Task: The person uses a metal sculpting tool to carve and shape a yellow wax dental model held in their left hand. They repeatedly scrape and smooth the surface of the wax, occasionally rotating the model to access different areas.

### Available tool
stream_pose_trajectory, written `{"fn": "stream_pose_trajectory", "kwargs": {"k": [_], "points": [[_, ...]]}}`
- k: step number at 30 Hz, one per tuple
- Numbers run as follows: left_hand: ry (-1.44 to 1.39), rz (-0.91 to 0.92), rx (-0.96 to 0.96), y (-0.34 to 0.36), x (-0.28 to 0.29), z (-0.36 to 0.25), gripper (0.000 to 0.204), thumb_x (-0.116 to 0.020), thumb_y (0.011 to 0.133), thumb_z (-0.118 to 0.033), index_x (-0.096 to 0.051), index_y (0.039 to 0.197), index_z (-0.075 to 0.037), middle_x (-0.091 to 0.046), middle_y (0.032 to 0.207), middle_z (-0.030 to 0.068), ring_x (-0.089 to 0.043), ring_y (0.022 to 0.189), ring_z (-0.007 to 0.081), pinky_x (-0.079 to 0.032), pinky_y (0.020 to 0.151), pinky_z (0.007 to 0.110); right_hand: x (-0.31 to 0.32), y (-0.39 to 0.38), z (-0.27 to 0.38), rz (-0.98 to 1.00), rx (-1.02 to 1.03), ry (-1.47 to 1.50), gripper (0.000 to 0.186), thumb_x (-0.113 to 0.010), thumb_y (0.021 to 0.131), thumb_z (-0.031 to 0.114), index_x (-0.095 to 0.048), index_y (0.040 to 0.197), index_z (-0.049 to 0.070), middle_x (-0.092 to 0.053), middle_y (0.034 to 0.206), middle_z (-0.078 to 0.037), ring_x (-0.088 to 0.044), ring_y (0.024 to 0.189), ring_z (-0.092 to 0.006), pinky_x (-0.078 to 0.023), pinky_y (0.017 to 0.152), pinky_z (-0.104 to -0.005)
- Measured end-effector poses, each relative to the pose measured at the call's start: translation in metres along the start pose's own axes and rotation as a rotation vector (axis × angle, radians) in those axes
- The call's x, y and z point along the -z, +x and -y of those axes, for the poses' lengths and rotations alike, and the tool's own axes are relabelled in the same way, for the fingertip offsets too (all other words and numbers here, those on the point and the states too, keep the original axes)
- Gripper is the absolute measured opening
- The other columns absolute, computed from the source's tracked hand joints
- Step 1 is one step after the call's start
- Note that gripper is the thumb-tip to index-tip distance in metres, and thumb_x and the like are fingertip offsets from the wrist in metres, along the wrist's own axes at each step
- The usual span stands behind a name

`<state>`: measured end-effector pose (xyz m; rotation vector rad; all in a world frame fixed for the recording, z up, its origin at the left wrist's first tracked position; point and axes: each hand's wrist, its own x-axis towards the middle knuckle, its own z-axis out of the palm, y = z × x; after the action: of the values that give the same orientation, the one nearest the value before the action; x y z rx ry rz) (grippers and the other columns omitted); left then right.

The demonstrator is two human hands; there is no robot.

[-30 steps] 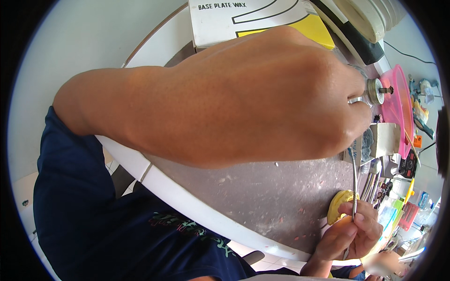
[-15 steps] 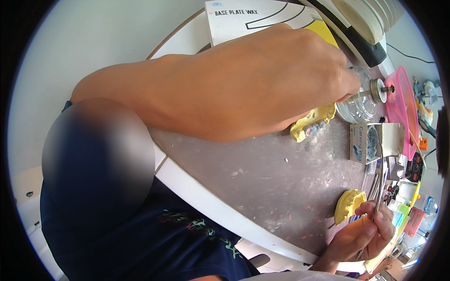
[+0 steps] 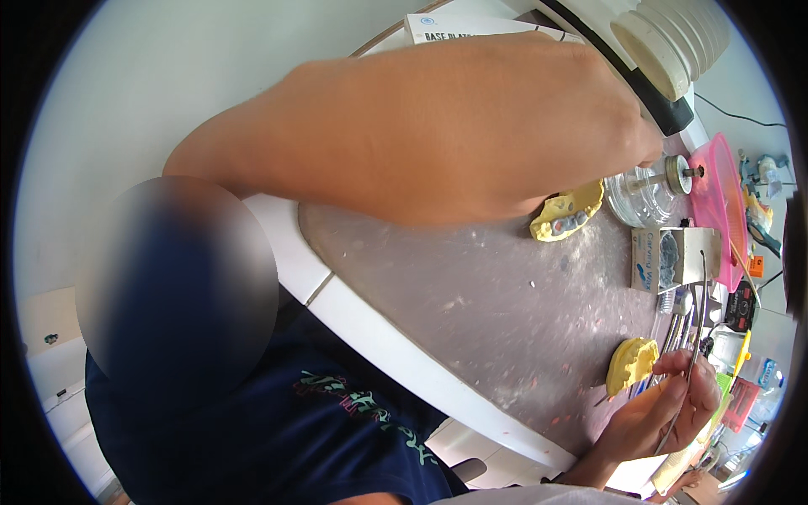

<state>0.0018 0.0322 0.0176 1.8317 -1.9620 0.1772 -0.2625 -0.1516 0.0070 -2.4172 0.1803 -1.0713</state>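
Note:
My left hand (image 3: 589,114) reaches across the upper part of the head view, seen from its back. Its fingers are curled and their tips mostly hidden, so I cannot make out what they hold, if anything. Partly under it is a yellow dental cast (image 3: 547,227) with grey teeth in a row. Just beyond the fingers stands a glass spirit lamp (image 3: 640,202) with a metal cap and dark wick. My right hand (image 3: 665,417), lower right, is closed around a slim metal wax carver (image 3: 698,328), its tip pointing up the picture. Next to it rests a second yellow dental cast (image 3: 627,366).
A small open box (image 3: 645,261) with bluish contents lies beyond the spirit lamp, before a pink basket (image 3: 717,202). Several metal tools (image 3: 676,328) lie near the right hand. A white carton (image 3: 433,27) and a ribbed pale hose (image 3: 665,46) stand behind the left arm.
The left hand has shifted slightly up and right, and more of the nearer cast's upper end shows. The right hand has raised the carver a little, tilting its tip outward. The view has also shifted.

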Motion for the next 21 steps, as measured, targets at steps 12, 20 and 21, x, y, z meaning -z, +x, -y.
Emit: {"fn": "stream_pose_trajectory", "kwargs": {"k": [12, 20, 21], "points": [[-0.159, 0.067, -0.129, -0.007, 0.001, 0.012, 0.043, -0.066, 0.081, -0.011, -0.054, 0.122, -0.004, -0.057, 0.120, 0.0141, -0.051, 0.116, 0.0306, -0.044, 0.096, 0.039, -0.007, 0.011, 0.005, -0.237, -0.156, 0.156, 0.016, -0.050, 0.094, 0.005, -0.057, 0.108, 0.000, -0.062, 0.083, -0.012, -0.054, 0.072, -0.0147, -0.044, 0.067, -0.0271], [-0.108, 0.009, 0.073, 0.002, 0.019, 0.002, 0.026, -0.061, 0.090, -0.025, -0.063, 0.106, -0.004, -0.066, 0.088, 0.0126, -0.060, 0.083, 0.0322, -0.046, 0.077, 0.039, -0.007, 0.056, -0.002, -0.195, -0.265, 0.270, 0.010, -0.055, 0.094, 0.004, -0.057, 0.103, -0.001, -0.069, 0.093, -0.016, -0.068, 0.082, -0.0166, -0.052, 0.070, -0.0247], [-0.108, -0.020, 0.090, 0.002, 0.015, 0.002, 0.025, -0.060, 0.091, -0.025, -0.063, 0.104, -0.004, -0.065, 0.090, 0.0127, -0.059, 0.088, 0.0313, -0.046, 0.080, 0.039, -0.010, 0.060, -0.001, -0.193, -0.264, 0.273, 0.010, -0.056, 0.094, 0.004, -0.058, 0.102, -0.001, -0.069, 0.093, -0.016, -0.068, 0.082, -0.0167, -0.053, 0.071, -0.0249]]}}
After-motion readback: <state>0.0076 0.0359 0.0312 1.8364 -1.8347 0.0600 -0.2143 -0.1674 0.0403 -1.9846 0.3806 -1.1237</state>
